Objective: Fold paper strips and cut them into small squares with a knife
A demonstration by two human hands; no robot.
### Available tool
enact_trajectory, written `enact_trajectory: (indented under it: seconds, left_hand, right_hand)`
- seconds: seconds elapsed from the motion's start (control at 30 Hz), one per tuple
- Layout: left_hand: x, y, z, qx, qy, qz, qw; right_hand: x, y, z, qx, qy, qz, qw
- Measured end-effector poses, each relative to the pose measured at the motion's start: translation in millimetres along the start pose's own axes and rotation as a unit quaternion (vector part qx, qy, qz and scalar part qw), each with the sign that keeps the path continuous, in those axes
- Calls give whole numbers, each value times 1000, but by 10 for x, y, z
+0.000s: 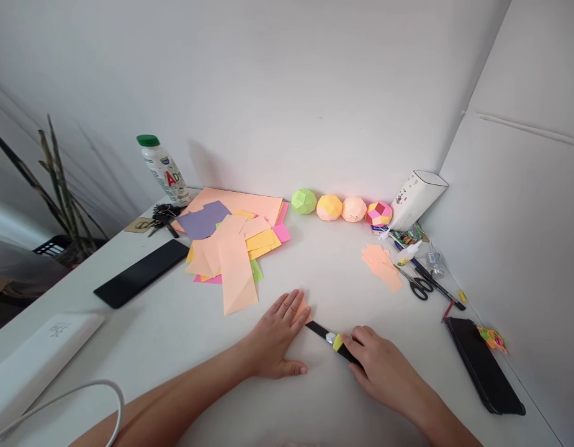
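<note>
One peach slip (302, 310) lies on the counter (326, 400) under the left hand (280, 335), fingers slightly apart, while the right hand (378, 365), fingers clamped round the cutter (338, 343), slants its blade (317, 329) forward-left toward it.

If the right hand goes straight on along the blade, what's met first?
The knife in the right hand would likely meet the left hand or the peach paper beneath it; which comes first is unclear.

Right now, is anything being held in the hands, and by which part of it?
The right hand holds a utility knife by its handle; the left hand only rests flat on peach paper.
</note>
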State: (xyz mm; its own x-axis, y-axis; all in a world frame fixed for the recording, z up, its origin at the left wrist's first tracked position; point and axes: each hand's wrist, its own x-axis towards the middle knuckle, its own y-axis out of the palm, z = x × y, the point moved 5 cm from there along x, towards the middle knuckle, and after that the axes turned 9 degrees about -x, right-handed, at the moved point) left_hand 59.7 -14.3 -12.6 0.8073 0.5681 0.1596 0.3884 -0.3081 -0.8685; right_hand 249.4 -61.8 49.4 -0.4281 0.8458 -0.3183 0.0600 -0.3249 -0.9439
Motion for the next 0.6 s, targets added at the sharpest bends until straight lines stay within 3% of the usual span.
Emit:
enact_trajectory:
  seconds: [0.6]
  left_hand:
    - [10, -11, -20, 10, 7, -2, 1000]
  right_hand:
    - [83, -31, -47, -26, 7, -11, 1000]
